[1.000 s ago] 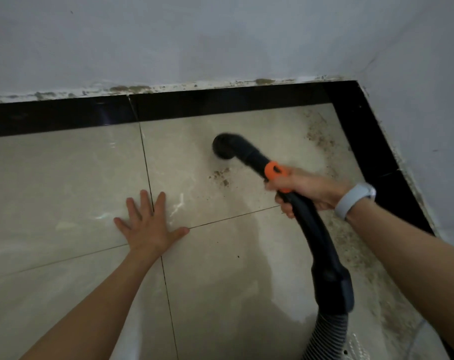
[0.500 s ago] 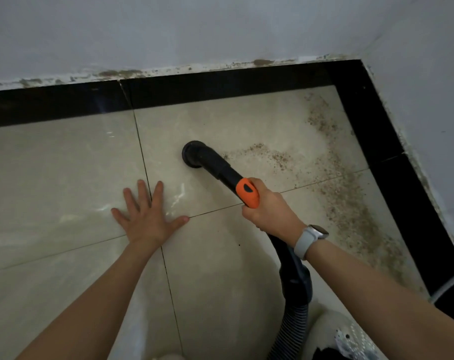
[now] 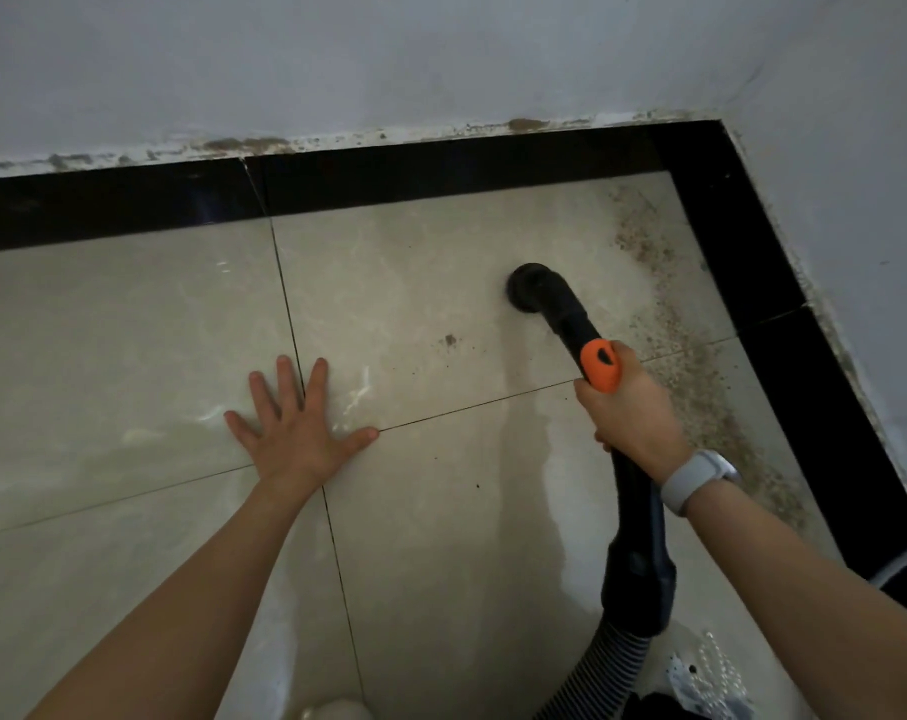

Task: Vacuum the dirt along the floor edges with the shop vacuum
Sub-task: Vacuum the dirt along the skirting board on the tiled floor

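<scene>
- The vacuum nozzle (image 3: pixel 528 289) sits mouth-down on the pale floor tile (image 3: pixel 415 283), up near the corner where the two walls meet and just left of the dirty strip.
- Its black tube (image 3: pixel 571 317) runs back and to the right from the nozzle, past an orange slider (image 3: pixel 602 367), straight into the right hand (image 3: pixel 630 413).
- That right hand is closed around the tube just behind the orange part — knuckles up, a pale wristband (image 3: pixel 698 480) on the wrist.
- So the nozzle lies ahead of the right hand and a little to its left, near but not touching it.
- Below the hand the tube widens into a black cuff (image 3: pixel 638 579), then a ribbed hose (image 3: pixel 594 672) trailing off the bottom edge.
- The left hand (image 3: pixel 295 423) is flat on the floor, fingers spread, holding nothing — well apart from the nozzle, across a tile joint.
- Brown dirt (image 3: pixel 695 366) lies in a band along the black border (image 3: pixel 815 407) at the right wall; a small clump (image 3: pixel 450 340) sits on the tile between the two hands.
</scene>
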{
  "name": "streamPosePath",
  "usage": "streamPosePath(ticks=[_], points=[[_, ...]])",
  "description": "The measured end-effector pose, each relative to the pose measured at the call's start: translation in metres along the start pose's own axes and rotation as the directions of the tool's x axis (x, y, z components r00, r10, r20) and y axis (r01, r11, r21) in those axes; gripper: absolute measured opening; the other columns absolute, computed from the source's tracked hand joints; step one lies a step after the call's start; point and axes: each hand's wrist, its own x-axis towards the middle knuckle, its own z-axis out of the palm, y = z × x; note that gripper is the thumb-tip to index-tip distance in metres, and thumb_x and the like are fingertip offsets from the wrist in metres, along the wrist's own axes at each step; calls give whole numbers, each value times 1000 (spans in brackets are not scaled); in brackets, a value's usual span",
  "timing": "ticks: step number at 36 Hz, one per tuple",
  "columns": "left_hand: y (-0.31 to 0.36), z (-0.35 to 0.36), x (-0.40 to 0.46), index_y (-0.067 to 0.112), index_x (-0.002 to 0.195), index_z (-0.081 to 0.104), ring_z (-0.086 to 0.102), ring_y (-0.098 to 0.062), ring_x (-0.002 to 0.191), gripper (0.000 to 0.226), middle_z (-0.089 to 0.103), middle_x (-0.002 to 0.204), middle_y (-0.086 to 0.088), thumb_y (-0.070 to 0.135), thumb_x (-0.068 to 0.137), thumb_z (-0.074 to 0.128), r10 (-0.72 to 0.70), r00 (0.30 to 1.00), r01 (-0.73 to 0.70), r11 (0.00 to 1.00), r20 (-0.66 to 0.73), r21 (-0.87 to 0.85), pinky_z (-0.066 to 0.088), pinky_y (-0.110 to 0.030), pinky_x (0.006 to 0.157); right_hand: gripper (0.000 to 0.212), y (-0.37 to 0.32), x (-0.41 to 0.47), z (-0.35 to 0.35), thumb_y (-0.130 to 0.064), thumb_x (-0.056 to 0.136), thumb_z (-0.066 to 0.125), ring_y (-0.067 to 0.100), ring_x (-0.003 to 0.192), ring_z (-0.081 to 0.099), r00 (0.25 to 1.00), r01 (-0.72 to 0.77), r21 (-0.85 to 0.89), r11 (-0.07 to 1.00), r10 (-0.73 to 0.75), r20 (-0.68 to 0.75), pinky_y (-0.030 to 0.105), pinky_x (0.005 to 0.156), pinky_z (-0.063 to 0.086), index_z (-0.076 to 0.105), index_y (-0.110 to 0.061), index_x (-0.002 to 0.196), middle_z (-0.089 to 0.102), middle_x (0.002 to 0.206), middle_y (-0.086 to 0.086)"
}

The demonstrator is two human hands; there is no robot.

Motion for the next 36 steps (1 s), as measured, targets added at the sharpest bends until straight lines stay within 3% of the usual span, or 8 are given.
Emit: streamPosePath(ticks=[7,11,14,16,19,29,33,36], points=[[-1,0,1,38,150,-11,-24,-32,144,109,-25,158,-1,82,71,49,-6,1000,6,1000,8,21,-2,-63,113,50,-55,-13,30,-28,91,54,32,70,57,971,227,-120,966,-216,103,33,66,46,35,-24,137,57,81,7],[0,-1,0,37,150,-12,-24,-33,144,109,-25,158,-1,81,71,50,-4,1000,4,999,4,35,-2,-62,113,50,-92,0,44,-25,94,51,23,61,47,946,305,-132,943,-283,159,29,62,37,33,-21,140,51,80,4],[0,-2,1,38,149,-13,-25,-32,143,109,-26,157,0,82,71,49,-5,1000,4,999,19,39,-2,-62,113,48,-107,20,43,-22,92,50,20,57,44,961,255,-132,958,-236,143,28,60,35,35,-20,138,49,76,2],[0,-2,1,39,149,-11,-24,-32,144,108,-26,158,0,82,71,49,-4,1000,4,999,19,36,-1,-63,113,44,-110,33,39,-20,89,50,23,59,54,979,186,-96,978,-176,102,29,59,42,40,-19,132,52,76,4],[1,-2,1,39,149,-10,-22,-33,144,108,-24,158,0,84,70,48,0,1000,-1,999,13,43,1,-63,112,45,-109,39,36,-19,86,50,34,69,64,989,117,-43,992,-112,93,43,68,58,40,-19,130,60,85,10],[-6,1,2,40,149,-13,-27,-31,143,109,-28,157,2,83,70,49,32,999,-32,999,15,-2,-7,-62,111,52,-76,-25,31,-21,91,53,18,52,54,916,288,-130,949,-233,327,31,56,51,34,-22,139,53,75,2],[-10,0,2,40,149,-12,-27,-30,143,106,-28,157,3,81,72,48,44,999,-44,999,19,-7,-7,-60,112,52,-59,-18,19,-22,89,54,34,65,64,971,156,-127,980,-128,203,45,64,58,37,-23,138,63,85,13],[-8,-1,1,38,150,-11,-26,-29,144,107,-25,158,3,80,73,50,40,999,-40,999,8,-6,-6,-60,113,55,-59,-23,15,-20,89,53,35,69,63,971,157,-134,978,-129,200,42,66,57,34,-22,141,62,88,14]])
